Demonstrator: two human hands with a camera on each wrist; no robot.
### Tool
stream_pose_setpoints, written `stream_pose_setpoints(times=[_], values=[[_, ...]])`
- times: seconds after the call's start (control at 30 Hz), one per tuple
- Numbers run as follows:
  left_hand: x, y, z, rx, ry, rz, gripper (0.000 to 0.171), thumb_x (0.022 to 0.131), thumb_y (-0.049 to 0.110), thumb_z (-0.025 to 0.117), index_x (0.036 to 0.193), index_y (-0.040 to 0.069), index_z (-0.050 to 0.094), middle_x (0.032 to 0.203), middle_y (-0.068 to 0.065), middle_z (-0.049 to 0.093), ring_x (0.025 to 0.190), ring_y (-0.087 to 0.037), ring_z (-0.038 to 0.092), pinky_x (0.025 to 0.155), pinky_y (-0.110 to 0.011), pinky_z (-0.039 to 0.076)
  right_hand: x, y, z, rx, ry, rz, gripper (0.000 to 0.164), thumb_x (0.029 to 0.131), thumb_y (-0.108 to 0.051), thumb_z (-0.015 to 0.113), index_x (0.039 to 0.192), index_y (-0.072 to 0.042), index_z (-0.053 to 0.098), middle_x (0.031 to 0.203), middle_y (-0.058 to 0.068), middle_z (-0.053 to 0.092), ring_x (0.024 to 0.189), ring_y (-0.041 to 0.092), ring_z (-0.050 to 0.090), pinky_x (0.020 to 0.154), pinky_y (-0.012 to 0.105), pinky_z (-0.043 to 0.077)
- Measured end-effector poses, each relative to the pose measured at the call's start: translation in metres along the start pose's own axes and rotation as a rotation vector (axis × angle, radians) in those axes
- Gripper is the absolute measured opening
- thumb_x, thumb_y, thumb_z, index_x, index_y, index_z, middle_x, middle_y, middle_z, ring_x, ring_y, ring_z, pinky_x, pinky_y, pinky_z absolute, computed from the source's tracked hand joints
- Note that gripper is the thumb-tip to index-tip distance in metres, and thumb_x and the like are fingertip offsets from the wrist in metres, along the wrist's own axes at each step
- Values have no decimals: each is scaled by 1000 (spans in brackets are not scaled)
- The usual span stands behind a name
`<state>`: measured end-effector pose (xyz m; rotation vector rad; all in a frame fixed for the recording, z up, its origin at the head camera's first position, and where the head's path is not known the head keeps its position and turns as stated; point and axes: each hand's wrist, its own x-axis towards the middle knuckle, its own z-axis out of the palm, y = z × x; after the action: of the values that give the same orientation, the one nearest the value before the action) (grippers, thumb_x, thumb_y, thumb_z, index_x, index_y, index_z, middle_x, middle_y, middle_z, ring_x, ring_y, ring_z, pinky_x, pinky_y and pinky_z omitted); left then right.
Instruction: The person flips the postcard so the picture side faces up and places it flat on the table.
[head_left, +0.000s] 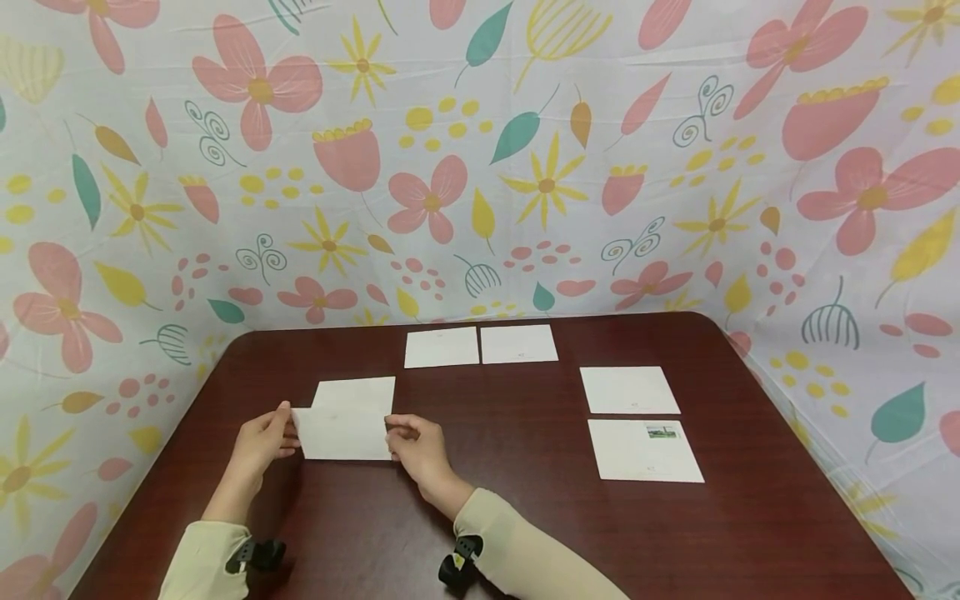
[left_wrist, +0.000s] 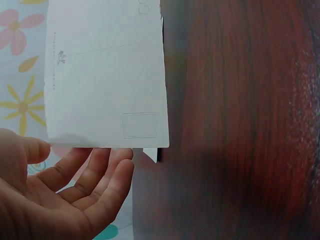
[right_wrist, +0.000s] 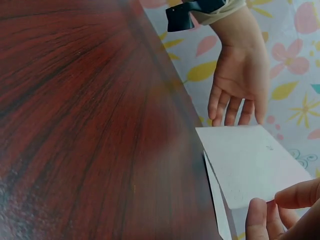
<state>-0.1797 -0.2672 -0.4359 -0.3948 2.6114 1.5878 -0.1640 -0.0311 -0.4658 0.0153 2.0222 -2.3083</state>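
Note:
A white postcard [head_left: 347, 435] is held up off the table by both hands, lengthwise between them. My left hand [head_left: 258, 446] holds its left edge, thumb and fingertips at the short side. At the opposite edge, my right hand [head_left: 422, 457] pinches it between thumb and fingers. In the left wrist view the postcard [left_wrist: 105, 90] shows a faint printed stamp box, a dotted line and a small plant motif. Behind and partly covered by it, another white card [head_left: 356, 392] lies on the table.
Two white cards lie side by side at the table's back, a left one [head_left: 441, 347] and a right one [head_left: 519, 344]. On the right lie a plain card [head_left: 630, 391] and, nearer, one with a small green picture [head_left: 645, 454]. A flowered cloth [head_left: 480, 167] surrounds the dark table [head_left: 510, 517].

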Motion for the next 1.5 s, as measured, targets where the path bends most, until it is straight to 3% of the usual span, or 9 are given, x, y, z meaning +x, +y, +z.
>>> stream_pose_setpoints(times=[0.13,0.37,0.47,0.63,0.87,1.03,1.27,1.5], values=[[-1,1,0,-4,0,-2,65,103,44,30,113,-16,52,91,-19,64,75,-14,65,71,-31,56,0,0,1,3,18,-12,23,85,8,61,107,6,69,84,14,67,66,10,56,65,32,55],[-2,0,1,-18,-13,19,66,103,44,31,122,-16,54,96,-19,66,77,-14,66,71,-27,55,0,0,2,2,31,2,26,89,7,55,113,11,63,89,21,68,81,23,65,74,34,55],[-1,-2,4,-15,-29,28,56,104,35,39,123,-15,52,101,-26,64,82,-18,67,73,-30,56,0,1,2,16,26,11,27,88,6,56,115,11,62,89,20,67,85,25,65,77,33,55],[0,-6,6,-8,-49,41,37,99,12,51,123,-16,51,104,-29,62,81,-20,67,72,-32,57,1,1,1,9,30,5,31,85,7,60,115,11,62,91,19,67,81,18,62,75,28,53],[-1,-8,7,0,-42,48,35,92,0,59,122,-16,52,97,-21,64,79,-17,64,67,-30,57,-1,-1,1,-25,31,-3,41,78,18,52,117,10,61,90,24,65,76,20,59,68,22,46],[0,-9,7,59,-35,71,34,89,0,62,119,-15,55,98,-21,65,79,-17,61,65,-26,54,-12,-22,1,-24,25,-9,42,76,20,47,115,13,60,95,31,61,76,24,57,65,20,44],[3,-11,8,132,-69,79,34,87,0,65,118,-13,57,96,-22,65,80,-21,59,63,-26,52,1,4,1,-33,45,-51,47,72,19,49,116,9,63,93,18,62,72,15,56,61,21,43],[2,-8,8,149,-100,36,42,88,4,67,124,-13,54,99,-22,64,82,-23,60,66,-30,55,1,3,-3,-77,51,-36,53,74,17,51,125,6,59,106,18,56,73,13,55,61,22,46]])
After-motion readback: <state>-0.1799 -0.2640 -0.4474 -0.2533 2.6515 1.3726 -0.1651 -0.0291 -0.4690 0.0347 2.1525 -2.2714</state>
